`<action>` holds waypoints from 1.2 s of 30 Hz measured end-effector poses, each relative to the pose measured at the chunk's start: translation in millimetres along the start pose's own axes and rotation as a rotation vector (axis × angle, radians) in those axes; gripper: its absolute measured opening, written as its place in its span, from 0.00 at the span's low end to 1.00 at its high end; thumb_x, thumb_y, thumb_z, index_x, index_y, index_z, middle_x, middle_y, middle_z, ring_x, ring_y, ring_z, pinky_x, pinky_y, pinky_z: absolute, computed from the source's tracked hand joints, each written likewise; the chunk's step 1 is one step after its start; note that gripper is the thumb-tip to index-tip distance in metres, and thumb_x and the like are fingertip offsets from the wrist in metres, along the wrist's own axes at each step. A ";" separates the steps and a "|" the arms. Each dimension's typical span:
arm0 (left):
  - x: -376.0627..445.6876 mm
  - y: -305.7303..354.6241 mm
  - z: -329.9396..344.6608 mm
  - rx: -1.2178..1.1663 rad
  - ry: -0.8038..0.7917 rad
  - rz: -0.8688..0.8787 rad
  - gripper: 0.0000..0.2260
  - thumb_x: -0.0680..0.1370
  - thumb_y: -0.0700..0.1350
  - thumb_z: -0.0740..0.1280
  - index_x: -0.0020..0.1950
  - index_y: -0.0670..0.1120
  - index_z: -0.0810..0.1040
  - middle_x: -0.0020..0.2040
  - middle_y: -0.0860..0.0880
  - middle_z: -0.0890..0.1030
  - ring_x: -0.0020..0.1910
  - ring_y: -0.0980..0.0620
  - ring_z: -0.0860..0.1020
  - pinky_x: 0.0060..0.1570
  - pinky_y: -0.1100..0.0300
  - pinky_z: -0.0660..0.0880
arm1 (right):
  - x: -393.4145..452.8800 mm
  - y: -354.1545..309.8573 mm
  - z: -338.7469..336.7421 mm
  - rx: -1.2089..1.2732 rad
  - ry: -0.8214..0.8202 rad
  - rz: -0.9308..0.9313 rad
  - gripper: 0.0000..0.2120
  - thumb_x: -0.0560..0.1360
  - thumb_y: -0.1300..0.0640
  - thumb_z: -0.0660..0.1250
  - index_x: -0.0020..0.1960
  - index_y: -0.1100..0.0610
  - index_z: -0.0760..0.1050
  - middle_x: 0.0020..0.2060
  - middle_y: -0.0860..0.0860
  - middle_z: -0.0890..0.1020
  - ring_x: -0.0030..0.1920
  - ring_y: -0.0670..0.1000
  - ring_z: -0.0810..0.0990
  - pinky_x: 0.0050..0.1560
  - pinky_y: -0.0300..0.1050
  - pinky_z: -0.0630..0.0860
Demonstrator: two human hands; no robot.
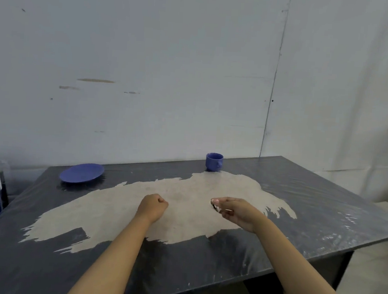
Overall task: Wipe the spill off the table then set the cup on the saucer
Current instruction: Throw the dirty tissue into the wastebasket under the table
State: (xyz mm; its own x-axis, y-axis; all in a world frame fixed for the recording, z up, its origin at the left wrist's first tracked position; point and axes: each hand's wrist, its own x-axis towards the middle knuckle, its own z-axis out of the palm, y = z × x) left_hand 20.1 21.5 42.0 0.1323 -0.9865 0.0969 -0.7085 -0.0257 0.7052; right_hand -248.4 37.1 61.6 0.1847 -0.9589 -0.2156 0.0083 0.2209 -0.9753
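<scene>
While hands (188, 208) curl, ragged tan spill (183, 206) coats glossy table (322, 215).

Pretty open desk (322, 215) honestly: only the cup (214, 161) at the back edge and saucer (82, 173) back-left stand on it, well apart, wide gap between.

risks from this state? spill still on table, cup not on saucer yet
1. No cloth shows in either hand: the left hand is a closed fist and the right hand is curled, so the wipe may just smear the spill.
2. The spill reaches the cup; a wide sweep could knock it, and its base may be soiled.
3. The spill's left edge lies near the saucer; wiping that way could push it underneath.
</scene>
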 end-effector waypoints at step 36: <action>-206.9 134.0 402.1 -0.365 -1.107 -0.203 0.12 0.82 0.41 0.57 0.39 0.46 0.70 0.34 0.49 0.74 0.27 0.54 0.69 0.22 0.67 0.66 | -181.7 243.5 -303.0 0.351 0.832 0.171 0.14 0.77 0.64 0.67 0.61 0.66 0.77 0.48 0.54 0.83 0.46 0.48 0.80 0.44 0.36 0.76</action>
State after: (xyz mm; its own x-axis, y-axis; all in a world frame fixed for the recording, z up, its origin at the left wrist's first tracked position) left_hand -380.9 157.1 -166.0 -0.5801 -0.5774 -0.5745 -0.4799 -0.3276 0.8139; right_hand -577.7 211.1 -151.5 -0.5550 -0.6973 -0.4536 0.3689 0.2823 -0.8855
